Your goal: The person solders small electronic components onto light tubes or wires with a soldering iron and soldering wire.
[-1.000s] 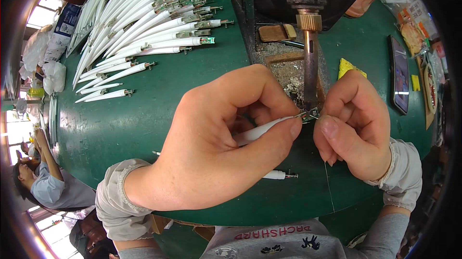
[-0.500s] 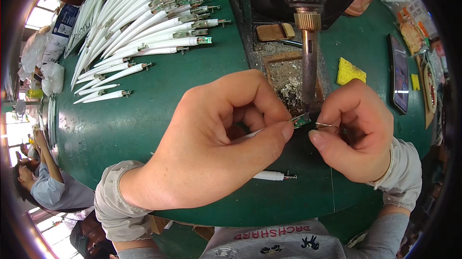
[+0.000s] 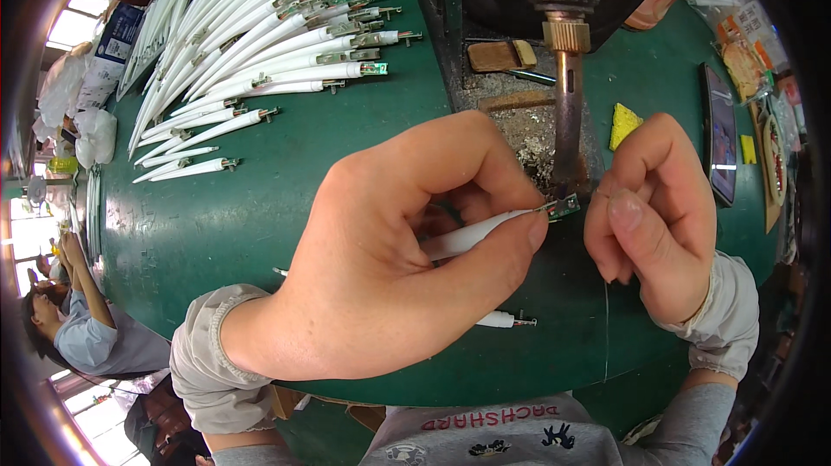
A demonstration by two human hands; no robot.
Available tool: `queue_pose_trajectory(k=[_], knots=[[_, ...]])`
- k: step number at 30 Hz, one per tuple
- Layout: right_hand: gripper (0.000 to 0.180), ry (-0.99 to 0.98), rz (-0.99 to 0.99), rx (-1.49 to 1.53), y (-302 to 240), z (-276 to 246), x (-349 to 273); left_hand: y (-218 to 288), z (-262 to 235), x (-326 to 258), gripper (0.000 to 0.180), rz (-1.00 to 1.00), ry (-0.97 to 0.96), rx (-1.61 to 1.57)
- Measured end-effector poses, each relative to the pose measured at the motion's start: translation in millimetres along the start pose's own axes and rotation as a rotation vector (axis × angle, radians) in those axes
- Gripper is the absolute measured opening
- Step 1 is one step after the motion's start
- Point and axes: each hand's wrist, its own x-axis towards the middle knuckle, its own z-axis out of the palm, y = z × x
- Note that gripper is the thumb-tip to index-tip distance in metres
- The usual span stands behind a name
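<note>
My left hand (image 3: 381,267) is closed on a white stylus-like stick (image 3: 467,238), finger and thumb pinching it near its end. A small green circuit board (image 3: 565,206) sticks out past the fingertips, right under the tip of an upright soldering iron (image 3: 567,111). Whether board and tip touch I cannot tell. Beside it, my right hand (image 3: 662,232) is closed with thumb against curled fingers, holding thin solder wire (image 3: 607,336) that trails down below the hand. Another white stick (image 3: 498,320) lies partly hidden under my left hand.
A large fan of white sticks (image 3: 251,42) with circuit boards lies at the far left. Behind my hands stands a debris-covered tray (image 3: 532,141). A yellow sponge (image 3: 623,124) and a phone (image 3: 718,137) lie to the right. Another person (image 3: 95,327) sits at far left.
My left hand has shifted right, bringing the board under the iron tip. My right hand has moved right and turned, its thumb now higher, and the trailing solder wire shows more clearly.
</note>
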Motion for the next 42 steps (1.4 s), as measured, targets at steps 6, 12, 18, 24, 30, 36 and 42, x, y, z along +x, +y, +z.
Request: queue_pose_trajectory(k=[6,12,18,24,30,36,42], knots=[[0.026,0.039,-0.017,0.106,9.2,0.0,5.9,7.3,-4.4,-2.6,0.011,-0.189,-0.038,-0.036],[0.028,-0.065,-0.605,-0.716,7.4,-3.7,2.4,5.1,-3.1,1.1,0.010,-0.302,-0.091,-0.222],[0.033,-0.153,-0.865,-0.968,9.7,-9.6,5.4,3.7,-2.3,-1.5,0.010,-0.347,-0.153,-0.359],[0.029,-0.055,-0.871,-0.934,18.0,-2.6,7.5,0.2,-1.3,-3.0,0.008,-0.223,-0.162,-0.066],[0.026,-0.116,-0.837,-0.912,17.2,-4.9,6.7,1.2,-3.2,-4.4,0.008,-0.137,-0.200,0.060],[0.021,-0.153,-0.832,-0.864,18.8,-6.1,9.7,2.6,-3.7,-2.1,0.011,-0.199,-0.216,0.068],[0.012,-0.260,-0.338,-0.460,4.5,-12.8,1.1,4.7,-3.5,-0.1,0.013,-0.280,-0.111,0.000]])
